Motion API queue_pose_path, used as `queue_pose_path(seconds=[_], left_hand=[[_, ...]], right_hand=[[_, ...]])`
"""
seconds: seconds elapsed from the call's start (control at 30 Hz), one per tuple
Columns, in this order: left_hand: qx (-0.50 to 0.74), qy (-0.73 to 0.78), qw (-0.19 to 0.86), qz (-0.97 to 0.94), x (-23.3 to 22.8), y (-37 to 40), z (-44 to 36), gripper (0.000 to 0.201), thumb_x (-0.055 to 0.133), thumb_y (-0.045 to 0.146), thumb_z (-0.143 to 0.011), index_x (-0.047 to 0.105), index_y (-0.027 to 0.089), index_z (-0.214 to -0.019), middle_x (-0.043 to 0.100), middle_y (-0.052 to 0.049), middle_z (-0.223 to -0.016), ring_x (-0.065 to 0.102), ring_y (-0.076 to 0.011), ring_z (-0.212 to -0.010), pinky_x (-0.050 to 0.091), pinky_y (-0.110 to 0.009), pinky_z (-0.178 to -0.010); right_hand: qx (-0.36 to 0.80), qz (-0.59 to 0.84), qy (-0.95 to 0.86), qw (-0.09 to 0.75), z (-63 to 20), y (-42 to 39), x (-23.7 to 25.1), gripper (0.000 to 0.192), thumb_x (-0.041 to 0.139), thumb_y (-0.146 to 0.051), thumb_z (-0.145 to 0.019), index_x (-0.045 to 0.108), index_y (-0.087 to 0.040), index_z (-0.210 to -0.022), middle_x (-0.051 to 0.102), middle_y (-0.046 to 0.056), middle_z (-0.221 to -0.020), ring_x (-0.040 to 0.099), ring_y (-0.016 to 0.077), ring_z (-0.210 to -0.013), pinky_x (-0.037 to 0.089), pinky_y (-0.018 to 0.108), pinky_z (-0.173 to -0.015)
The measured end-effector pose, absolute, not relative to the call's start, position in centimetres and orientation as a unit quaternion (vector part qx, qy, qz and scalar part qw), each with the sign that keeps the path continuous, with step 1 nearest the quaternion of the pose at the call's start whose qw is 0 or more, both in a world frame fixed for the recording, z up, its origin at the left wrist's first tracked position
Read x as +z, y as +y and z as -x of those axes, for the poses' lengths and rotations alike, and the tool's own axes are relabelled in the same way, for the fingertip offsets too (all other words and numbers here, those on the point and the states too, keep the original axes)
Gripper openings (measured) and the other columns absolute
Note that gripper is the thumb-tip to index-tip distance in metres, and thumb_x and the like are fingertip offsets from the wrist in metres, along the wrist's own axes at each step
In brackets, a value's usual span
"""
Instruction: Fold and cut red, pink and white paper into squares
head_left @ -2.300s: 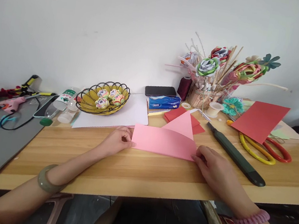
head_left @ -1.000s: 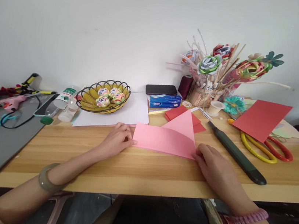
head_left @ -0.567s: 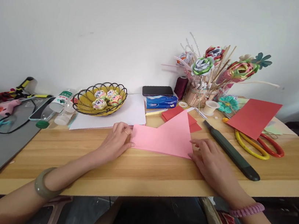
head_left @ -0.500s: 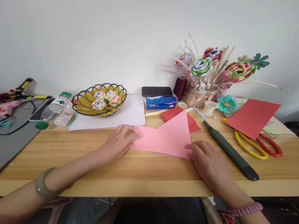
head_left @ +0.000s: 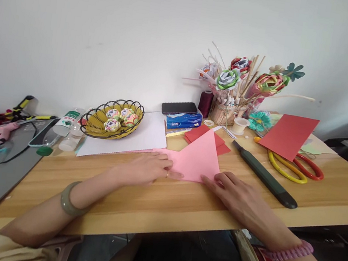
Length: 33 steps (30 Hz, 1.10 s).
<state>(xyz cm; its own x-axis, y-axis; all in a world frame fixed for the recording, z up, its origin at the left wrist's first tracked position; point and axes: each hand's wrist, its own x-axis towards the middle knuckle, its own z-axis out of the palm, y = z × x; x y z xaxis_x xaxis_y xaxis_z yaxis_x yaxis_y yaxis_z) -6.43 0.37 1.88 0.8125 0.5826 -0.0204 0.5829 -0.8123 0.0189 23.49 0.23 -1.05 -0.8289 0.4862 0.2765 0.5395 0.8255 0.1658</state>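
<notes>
The left hand [head_left: 147, 169] and right hand [head_left: 238, 195], fingers apart and unclamped, are pressing folded pink paper [head_left: 198, 156] onto the counter [head_left: 150, 207].

The left hand [head_left: 149, 168] partly hides the pink paper [head_left: 197, 159], the red card [head_left: 289, 136] the yellow handle [head_left: 298, 180].

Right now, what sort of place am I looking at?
Probably a paper-craft workspace: folded pink paper lies on the wooden table, with a red sheet and what look like paper flowers nearby.

Soft lt, dimmer R, edges warped.
</notes>
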Motion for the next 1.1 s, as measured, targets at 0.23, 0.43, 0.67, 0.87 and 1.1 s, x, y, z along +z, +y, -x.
queue_pose_path(seconds=[0.23,0.43,0.67,0.87,1.1], left_hand=[[-0.024,0.272,-0.043,-0.961,2.0,0.9,5.0,0.049,0.041,0.008,-0.093,0.043,0.033,-0.135,0.061,0.000,-0.085,0.052,-0.0178,-0.086,0.034,-0.029,-0.076],[-0.072,0.269,-0.114,-0.954,1.6,0.8,4.5,0.051,0.042,0.012,-0.096,0.033,0.035,-0.140,0.060,0.001,-0.085,0.053,-0.0177,-0.083,0.032,-0.030,-0.066],[-0.085,0.264,-0.138,-0.951,1.5,0.4,4.3,0.051,0.046,0.012,-0.094,0.034,0.031,-0.140,0.061,-0.001,-0.090,0.054,-0.0191,-0.088,0.032,-0.032,-0.066],[-0.080,0.274,-0.164,-0.944,1.1,0.3,4.2,0.053,0.046,0.016,-0.096,0.028,0.033,-0.142,0.060,-0.001,-0.088,0.054,-0.0186,-0.089,0.034,-0.031,-0.065],[-0.090,0.278,-0.173,-0.941,1.0,0.0,3.6,0.053,0.048,0.018,-0.096,0.030,0.033,-0.142,0.060,0.000,-0.087,0.054,-0.0182,-0.086,0.033,-0.031,-0.061]], right_hand=[[-0.162,0.248,-0.952,0.076,-23.7,0.2,-1.1,0.056,0.047,-0.004,-0.081,0.041,-0.014,-0.135,0.058,0.012,-0.106,0.054,0.0262,-0.099,0.052,0.036,-0.071],[-0.182,0.232,-0.953,0.069,-23.7,0.3,-1.1,0.051,0.048,-0.006,-0.082,0.045,-0.013,-0.132,0.058,0.013,-0.110,0.054,0.0265,-0.102,0.052,0.038,-0.078],[-0.201,0.222,-0.951,0.076,-24.2,0.2,-0.9,0.047,0.045,-0.004,-0.081,0.049,-0.012,-0.127,0.061,0.012,-0.108,0.055,0.0240,-0.102,0.052,0.034,-0.080],[-0.234,0.245,-0.937,0.089,-23.5,-0.6,-1.2,0.058,0.046,-0.004,-0.079,0.041,-0.016,-0.135,0.059,0.011,-0.102,0.058,0.0250,-0.093,0.051,0.036,-0.068],[-0.270,0.231,-0.927,0.117,-22.9,-0.1,-1.8,0.057,0.047,-0.003,-0.073,0.044,-0.015,-0.129,0.058,0.009,-0.091,0.057,0.0242,-0.081,0.049,0.037,-0.068]])
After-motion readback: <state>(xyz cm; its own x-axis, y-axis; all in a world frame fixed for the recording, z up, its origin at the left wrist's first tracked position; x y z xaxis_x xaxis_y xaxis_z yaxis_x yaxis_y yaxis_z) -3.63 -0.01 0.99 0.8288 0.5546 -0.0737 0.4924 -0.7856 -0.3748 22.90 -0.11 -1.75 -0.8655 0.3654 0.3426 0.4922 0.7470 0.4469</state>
